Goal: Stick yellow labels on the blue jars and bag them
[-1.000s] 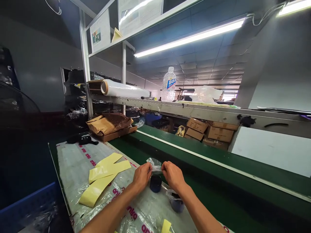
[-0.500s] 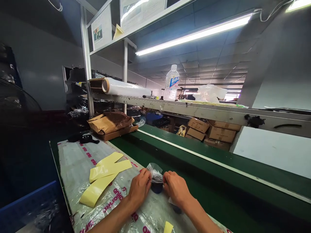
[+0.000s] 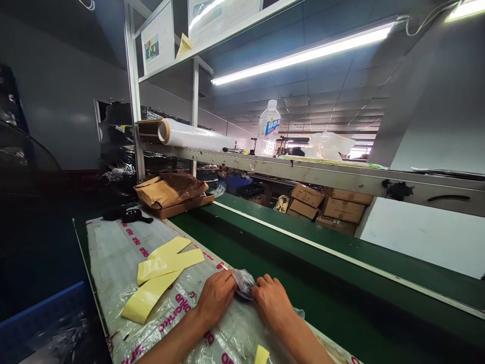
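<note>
Plastic bag [image 3: 243, 281] over dark container [image 3: 243, 297] between hands [image 3: 216, 294] [image 3: 273, 299]

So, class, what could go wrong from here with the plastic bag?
The thin plastic bag might tear, as the left hand and right hand pinch its opposite sides. It is also close to the green surface, so a slip could send it over there.

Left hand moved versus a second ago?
Yes: downward in the head view. Against the yellow strips, the left hand, fingers at the clear plastic bag, now sits lower.
</note>
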{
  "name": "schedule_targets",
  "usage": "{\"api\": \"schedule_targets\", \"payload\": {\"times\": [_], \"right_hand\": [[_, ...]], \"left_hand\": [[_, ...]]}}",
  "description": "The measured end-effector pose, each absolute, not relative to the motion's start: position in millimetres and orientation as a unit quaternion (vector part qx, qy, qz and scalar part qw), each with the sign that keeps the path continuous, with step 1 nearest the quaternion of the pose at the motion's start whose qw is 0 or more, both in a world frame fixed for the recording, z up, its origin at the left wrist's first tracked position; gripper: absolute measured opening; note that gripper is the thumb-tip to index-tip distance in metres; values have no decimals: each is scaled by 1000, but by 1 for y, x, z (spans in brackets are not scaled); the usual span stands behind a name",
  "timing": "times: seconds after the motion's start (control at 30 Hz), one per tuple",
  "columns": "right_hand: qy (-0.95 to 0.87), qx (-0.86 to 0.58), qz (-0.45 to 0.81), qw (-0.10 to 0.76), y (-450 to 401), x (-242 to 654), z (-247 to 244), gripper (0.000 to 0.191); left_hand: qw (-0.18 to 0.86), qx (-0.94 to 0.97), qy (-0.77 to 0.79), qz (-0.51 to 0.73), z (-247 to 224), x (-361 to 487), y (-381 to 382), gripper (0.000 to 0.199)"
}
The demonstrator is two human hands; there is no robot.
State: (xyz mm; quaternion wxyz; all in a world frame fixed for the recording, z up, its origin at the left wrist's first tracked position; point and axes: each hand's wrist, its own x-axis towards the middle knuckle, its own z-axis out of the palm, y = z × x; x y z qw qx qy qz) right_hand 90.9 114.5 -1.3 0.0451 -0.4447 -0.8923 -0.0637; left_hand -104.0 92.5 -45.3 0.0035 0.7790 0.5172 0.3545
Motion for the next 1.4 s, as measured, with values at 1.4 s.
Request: {"api": "schedule_targets", "payload": {"times": [1.4], "right_hand": [[-795, -567, 106, 189, 144, 97, 7, 16]], "left_hand": [[250, 596, 587, 488, -38, -84, 143, 21]]}}
